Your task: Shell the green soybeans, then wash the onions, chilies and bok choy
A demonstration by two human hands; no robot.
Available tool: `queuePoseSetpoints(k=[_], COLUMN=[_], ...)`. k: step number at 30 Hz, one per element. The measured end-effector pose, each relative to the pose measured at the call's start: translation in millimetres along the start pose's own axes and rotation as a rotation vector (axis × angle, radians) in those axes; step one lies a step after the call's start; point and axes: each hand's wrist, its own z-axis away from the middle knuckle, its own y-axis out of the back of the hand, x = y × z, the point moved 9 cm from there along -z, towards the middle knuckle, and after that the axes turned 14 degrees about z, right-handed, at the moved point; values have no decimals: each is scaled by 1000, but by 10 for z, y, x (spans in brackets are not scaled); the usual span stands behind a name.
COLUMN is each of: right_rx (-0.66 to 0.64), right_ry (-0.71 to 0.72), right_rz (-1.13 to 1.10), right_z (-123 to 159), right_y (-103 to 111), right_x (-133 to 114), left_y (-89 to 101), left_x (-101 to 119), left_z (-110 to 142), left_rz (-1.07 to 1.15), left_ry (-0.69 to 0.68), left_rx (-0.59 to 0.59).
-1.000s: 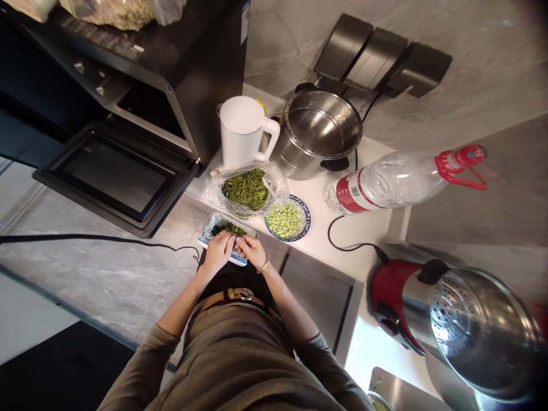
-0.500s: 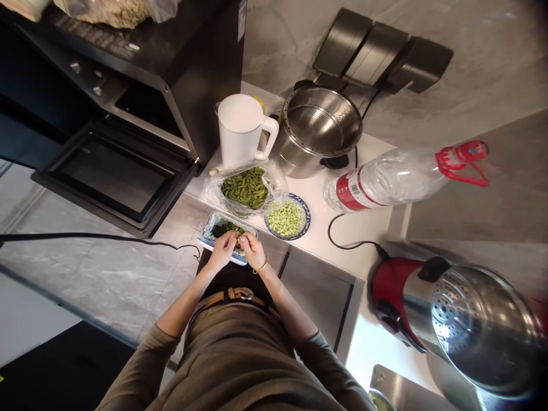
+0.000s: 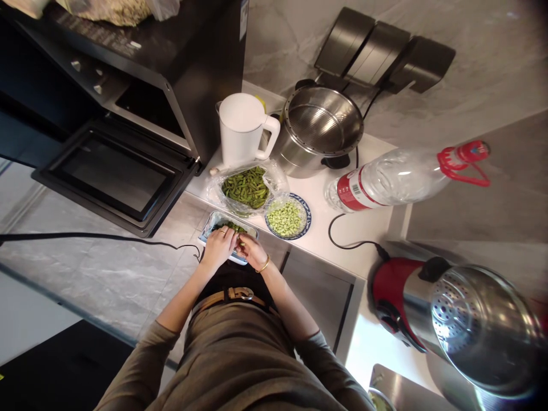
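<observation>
Both my hands meet over a rectangular dish (image 3: 209, 225) of empty green pods at the counter's front edge. My left hand (image 3: 218, 248), with a ring on one finger, and my right hand (image 3: 253, 251), with a gold bangle at the wrist, pinch a green bean pod (image 3: 240, 244) between their fingertips. Behind the dish lies a clear plastic bag of whole green pods (image 3: 247, 187). To its right stands a small blue-rimmed bowl of shelled pale-green beans (image 3: 286, 218).
A white kettle (image 3: 242, 128), a steel pot (image 3: 321, 129) and a lying water bottle (image 3: 394, 180) sit on the white counter. An open black oven (image 3: 115, 171) is at left. A red-and-steel appliance (image 3: 449, 319) with a black cord stands at right.
My hands stayed over the dish, working the pod; the fingers shifted slightly closer together and a little left. Nothing else moved.
</observation>
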Motion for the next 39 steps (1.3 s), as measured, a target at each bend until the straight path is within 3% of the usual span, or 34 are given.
queuePoseSetpoints(k=[6,10,16,18,20,22,24,28,33,36,39], right_rx=[-11,10,41,115,249,400,539,726,758,780,782], right_ry=[121,119,142,184,259,356,463,576,540,552,553], right_rz=[3,-7,25,-3,-30,-13,58,292,424,452,455], right_z=[2,-30,5,25,49,85,137,220,221,263,297], right_y=[103,142,301,486,756,1043,1289,1565,1574,1467,1340], right_x=[-60,-28,-56,-143,-290,-475,-671,-901,-812,-738,-676], left_y=[-49,-71,-207,-369,-594,-789,-854,-698,-581,-717,-979], left_x=[-20,-70,-522,-665,-762,-785,-723,-548,-385,-244,-211], left_z=[48,61,117,120,127,128,67,-303,-1073,-1502,-1722], left_rz=[7,125,346,325,281,240,225,210,220,311,298], left_ry=[-7,86,317,341,361,363,331,314,280,172,210], left_rx=[-18,14,123,59,-85,-233,-294,-240,-120,-106,-231])
